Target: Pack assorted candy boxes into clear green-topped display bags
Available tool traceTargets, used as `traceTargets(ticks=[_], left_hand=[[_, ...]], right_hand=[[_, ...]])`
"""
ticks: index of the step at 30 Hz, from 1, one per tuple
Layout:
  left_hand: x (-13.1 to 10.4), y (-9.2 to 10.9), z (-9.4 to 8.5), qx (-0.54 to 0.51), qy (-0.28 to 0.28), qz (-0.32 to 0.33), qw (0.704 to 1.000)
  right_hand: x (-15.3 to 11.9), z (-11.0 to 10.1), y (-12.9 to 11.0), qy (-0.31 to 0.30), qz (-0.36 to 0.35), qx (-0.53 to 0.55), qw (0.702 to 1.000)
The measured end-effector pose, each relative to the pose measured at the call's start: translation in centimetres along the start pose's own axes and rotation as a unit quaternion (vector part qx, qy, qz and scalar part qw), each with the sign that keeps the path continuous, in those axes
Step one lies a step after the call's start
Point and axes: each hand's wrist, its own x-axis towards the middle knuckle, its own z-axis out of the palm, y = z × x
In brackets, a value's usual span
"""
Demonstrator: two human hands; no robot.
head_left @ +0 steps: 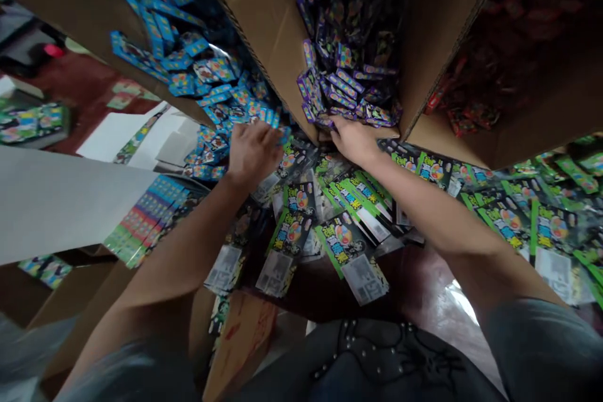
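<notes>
Small blue packets [217,94] spill from a cardboard box at the upper left, and my left hand [254,149] is over their near edge with its fingers curled; what they hold is too small to make out. My right hand [351,138] reaches to the front lip of the middle box, its fingers bent at the nearest purple packets [343,88]. Whether a packet is in its fingers is hidden. Below both hands lie black and green printed bags [342,235], overlapping on the dark red table [419,279].
Cardboard walls [264,6] divide the boxes. Red packets [475,107] fill the right box, with green packets [577,173] beside it. At the left are a white panel [61,201] and a strip of coloured packets [148,220]. An open carton [245,339] stands below the table edge.
</notes>
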Motion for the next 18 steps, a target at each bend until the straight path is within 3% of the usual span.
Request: traceTargets(ticks=[2,4,6,8,10,12,15,18], left_hand=[[-3.3,2.3,-1.3,0.034,0.051,0.039,0.997],[-6.5,6.2,-2.5,0.019,0.104,0.164,0.981],[-9.2,11.4,-3.4,-0.053,0.128,0.350,0.927],[-11.4,17.1,-3.9,-0.126,0.118,0.474,0.864],[-13.2,22.2,-3.5,-0.187,0.097,0.524,0.825],[-14.5,25.9,-2.6,-0.223,0.069,0.545,0.805],[-14.5,28.4,-1.2,-0.226,0.005,0.564,0.794],[-10.6,28.8,-1.1,-0.217,-0.051,0.580,0.784]], right_hand=[[-4.4,-1.6,2.1,0.030,0.010,0.047,0.998],[-9.6,-3.9,4.6,0.025,0.033,0.127,0.991],[-14.7,-6.6,7.0,-0.037,0.065,0.195,0.978],[-19.4,-8.8,8.9,-0.132,0.081,0.220,0.963],[-23.3,-9.9,9.9,-0.214,0.076,0.208,0.951],[-26.7,-9.4,10.1,-0.243,0.073,0.176,0.951],[-30.8,-7.5,9.7,-0.197,0.080,0.107,0.971],[-33.3,-7.5,10.8,-0.134,0.086,0.037,0.987]])
